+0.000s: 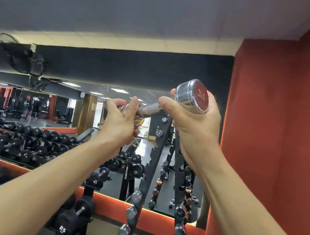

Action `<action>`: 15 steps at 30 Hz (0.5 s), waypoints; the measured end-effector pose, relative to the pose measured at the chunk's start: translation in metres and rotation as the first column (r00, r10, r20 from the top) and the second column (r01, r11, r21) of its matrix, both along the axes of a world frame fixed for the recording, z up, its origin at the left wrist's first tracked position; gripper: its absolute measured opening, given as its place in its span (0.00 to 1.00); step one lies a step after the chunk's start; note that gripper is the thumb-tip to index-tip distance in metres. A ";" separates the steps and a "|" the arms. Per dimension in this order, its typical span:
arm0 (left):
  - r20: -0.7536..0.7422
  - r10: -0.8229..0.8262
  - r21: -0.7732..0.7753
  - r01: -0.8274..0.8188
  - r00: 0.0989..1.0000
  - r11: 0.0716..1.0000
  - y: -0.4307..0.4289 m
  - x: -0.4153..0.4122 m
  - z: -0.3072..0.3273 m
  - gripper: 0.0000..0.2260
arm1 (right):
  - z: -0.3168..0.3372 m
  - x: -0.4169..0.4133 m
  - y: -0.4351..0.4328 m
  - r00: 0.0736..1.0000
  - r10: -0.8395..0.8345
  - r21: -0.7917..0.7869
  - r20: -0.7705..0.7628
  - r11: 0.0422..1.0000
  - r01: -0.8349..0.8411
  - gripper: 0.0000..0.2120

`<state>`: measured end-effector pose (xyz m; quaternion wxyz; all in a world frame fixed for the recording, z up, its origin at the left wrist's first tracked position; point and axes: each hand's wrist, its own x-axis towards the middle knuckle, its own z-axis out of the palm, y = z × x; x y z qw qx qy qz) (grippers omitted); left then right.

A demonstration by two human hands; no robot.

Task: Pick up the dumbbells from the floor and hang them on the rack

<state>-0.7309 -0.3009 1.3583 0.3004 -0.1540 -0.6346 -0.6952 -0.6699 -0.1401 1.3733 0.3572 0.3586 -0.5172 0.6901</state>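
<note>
A small chrome dumbbell point(192, 96) with a red end cap is held up high in both hands, above the top of the black A-frame rack point(155, 158). My right hand point(195, 128) wraps its near head. My left hand point(120, 121) grips the far head, mostly hiding it. The knurled handle point(149, 109) shows between the hands, tilted down to the left. Several chrome dumbbells point(131, 211) hang on the rack's lower pegs on both uprights.
A mirror wall point(68, 112) stands right behind the rack. Long racks of black hex dumbbells point(25, 154) fill the left, with 25-marked ones point(73, 221) close by. A red wall point(277, 159) bounds the right side. A wall fan point(20, 56) hangs upper left.
</note>
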 end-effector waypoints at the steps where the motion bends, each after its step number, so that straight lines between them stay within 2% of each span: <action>1: 0.078 -0.058 0.018 0.056 0.995 0.998 0.008 -0.008 -0.001 0.19 | -0.002 -0.009 0.002 0.999 -0.046 0.044 -0.018 0.998 0.047 0.23; 3: 0.169 -0.215 0.124 0.195 0.962 0.973 0.024 -0.020 -0.005 0.08 | -0.007 -0.025 0.007 0.991 -0.119 0.160 -0.061 0.979 0.128 0.21; 4: 0.180 -0.278 0.185 0.245 0.944 0.952 0.033 -0.025 -0.006 0.06 | -0.010 -0.033 0.011 0.989 -0.129 0.212 -0.075 0.967 0.143 0.22; 8: 0.128 -0.380 0.283 0.333 0.916 0.899 0.053 -0.051 -0.008 0.21 | -0.014 -0.062 0.029 0.982 -0.098 0.348 -0.164 0.925 0.150 0.25; 12: 0.149 -0.421 0.311 0.362 0.895 0.879 0.069 -0.072 -0.009 0.27 | -0.010 -0.083 0.039 0.974 -0.091 0.397 -0.205 0.902 0.168 0.26; 15: 0.158 -0.431 0.298 0.373 0.888 0.878 0.076 -0.084 -0.011 0.27 | -0.011 -0.102 0.043 0.971 -0.092 0.401 -0.220 0.899 0.176 0.25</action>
